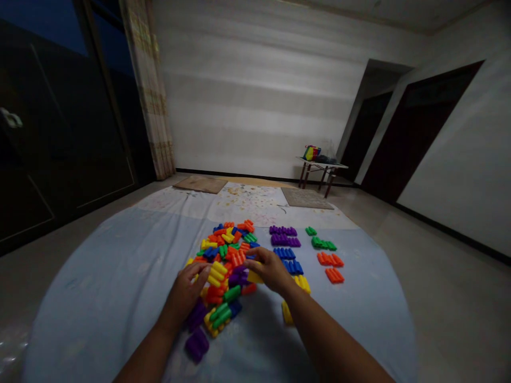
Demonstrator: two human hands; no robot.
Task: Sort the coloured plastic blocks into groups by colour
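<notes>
Fingers on yellow blocks

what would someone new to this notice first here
Probably the heap of bright mixed-colour pieces in the middle of the cloth-covered table, with the left hand and right hand each at a yellow piece over its near part. Next, the tidy colour-sorted rows to its right: purple pieces, blue pieces, green pieces and orange pieces.
</notes>
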